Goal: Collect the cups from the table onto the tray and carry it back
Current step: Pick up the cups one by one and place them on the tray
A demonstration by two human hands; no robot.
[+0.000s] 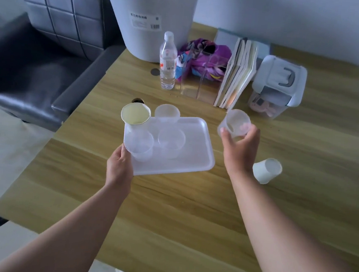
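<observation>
Head view: tray (185,155) sits left of centre on the table (168,210), carrying four cups. Left hand (120,165) clamps its near-left corner; right hand (239,149) grips a clear cup (235,123) right of it. Risk: a one-corner hold tilts the tray, toppling cups. One paper cup (267,170) remains, near right.

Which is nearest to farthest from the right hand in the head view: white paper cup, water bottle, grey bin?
From the right hand:
1. White paper cup, tipped on the table just to its right.
2. Water bottle, upright, farther back and left.
3. Grey bin, behind the bottle at the far edge.
</observation>
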